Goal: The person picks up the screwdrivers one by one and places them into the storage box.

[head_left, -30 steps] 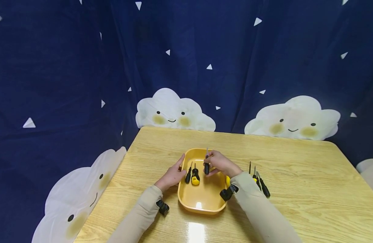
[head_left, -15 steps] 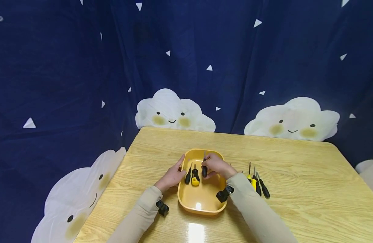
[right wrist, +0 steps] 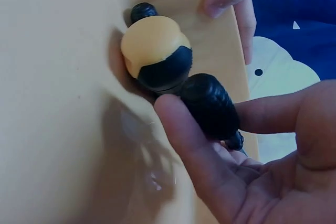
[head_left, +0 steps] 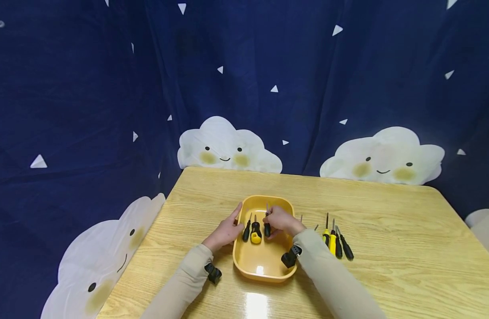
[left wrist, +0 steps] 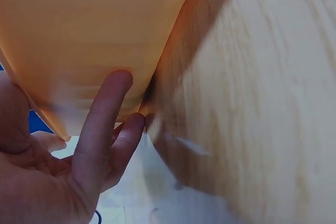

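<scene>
My right hand (head_left: pixel 281 220) is inside a yellow-orange plastic tray (head_left: pixel 264 278), pinching a black-handled screwdriver (head_left: pixel 267 229) between thumb and fingers. In the right wrist view this black handle (right wrist: pixel 210 106) sits low in the tray beside a stubby screwdriver (right wrist: pixel 157 51) with a yellow-and-black handle. To the left of that lies a slim black screwdriver (head_left: pixel 246 232), shafts pointing away. My left hand (head_left: pixel 225 231) grips the tray's left wall, thumb over the rim; in the left wrist view its fingers (left wrist: pixel 100 124) lie against the outer wall.
Several screwdrivers (head_left: pixel 333 243) with yellow or black handles lie side by side on the wooden table (head_left: pixel 388 221), right of the tray; my right sleeve (head_left: pixel 328 270) partly covers them. A dark blue curtain (head_left: pixel 244 88) with cloud prints hangs behind the table.
My right hand has moved left and slightly nearer with the screwdriver, setting it beside the stubby one. More of the screwdrivers on the table show now. The left hand has stayed put.
</scene>
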A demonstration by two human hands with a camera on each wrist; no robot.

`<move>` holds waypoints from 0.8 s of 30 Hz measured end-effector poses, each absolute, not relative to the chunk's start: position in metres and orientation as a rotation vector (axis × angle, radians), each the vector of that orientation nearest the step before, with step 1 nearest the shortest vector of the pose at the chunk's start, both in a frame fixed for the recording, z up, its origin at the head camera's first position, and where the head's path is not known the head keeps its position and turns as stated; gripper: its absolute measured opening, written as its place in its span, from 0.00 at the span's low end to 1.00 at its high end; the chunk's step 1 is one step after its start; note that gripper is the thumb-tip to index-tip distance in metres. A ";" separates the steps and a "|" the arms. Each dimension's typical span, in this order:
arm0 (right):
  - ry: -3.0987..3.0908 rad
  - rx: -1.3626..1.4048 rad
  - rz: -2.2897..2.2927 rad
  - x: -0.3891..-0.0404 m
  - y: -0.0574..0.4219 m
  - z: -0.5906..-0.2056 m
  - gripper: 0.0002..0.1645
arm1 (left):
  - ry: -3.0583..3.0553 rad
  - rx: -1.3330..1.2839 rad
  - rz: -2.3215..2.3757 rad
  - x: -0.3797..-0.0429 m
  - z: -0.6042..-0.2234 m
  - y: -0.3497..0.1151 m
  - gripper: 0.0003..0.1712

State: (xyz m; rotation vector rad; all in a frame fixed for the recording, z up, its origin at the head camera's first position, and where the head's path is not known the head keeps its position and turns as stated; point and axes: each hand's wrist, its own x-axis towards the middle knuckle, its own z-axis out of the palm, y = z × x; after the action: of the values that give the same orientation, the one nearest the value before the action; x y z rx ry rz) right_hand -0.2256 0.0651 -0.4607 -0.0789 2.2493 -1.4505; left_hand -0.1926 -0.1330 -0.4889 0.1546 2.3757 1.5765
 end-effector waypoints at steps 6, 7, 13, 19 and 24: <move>2.407 -0.142 -1.285 -0.225 0.064 -0.464 0.10 | 2.396 0.151 1.560 -0.193 -0.489 -0.132 0.42; 2.427 -0.142 -1.265 -0.225 0.063 -0.465 0.10 | 2.397 0.148 1.559 -0.193 -0.489 -0.132 0.42; 2.492 -0.157 -1.189 -0.226 0.061 -0.471 0.09 | 2.395 0.138 1.561 -0.193 -0.489 -0.133 0.42; 2.520 -0.167 -1.131 -0.227 0.060 -0.474 0.11 | 2.386 0.150 1.566 -0.193 -0.491 -0.133 0.41; 2.536 -0.159 -1.104 -0.226 0.060 -0.474 0.10 | 2.388 0.156 1.565 -0.194 -0.492 -0.134 0.42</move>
State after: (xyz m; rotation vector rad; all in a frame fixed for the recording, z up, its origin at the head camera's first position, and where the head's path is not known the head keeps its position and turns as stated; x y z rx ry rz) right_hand -0.2264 0.0596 -0.4741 -0.1591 2.5362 -1.1037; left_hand -0.1937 -0.1336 -0.4918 0.1560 2.3883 1.5650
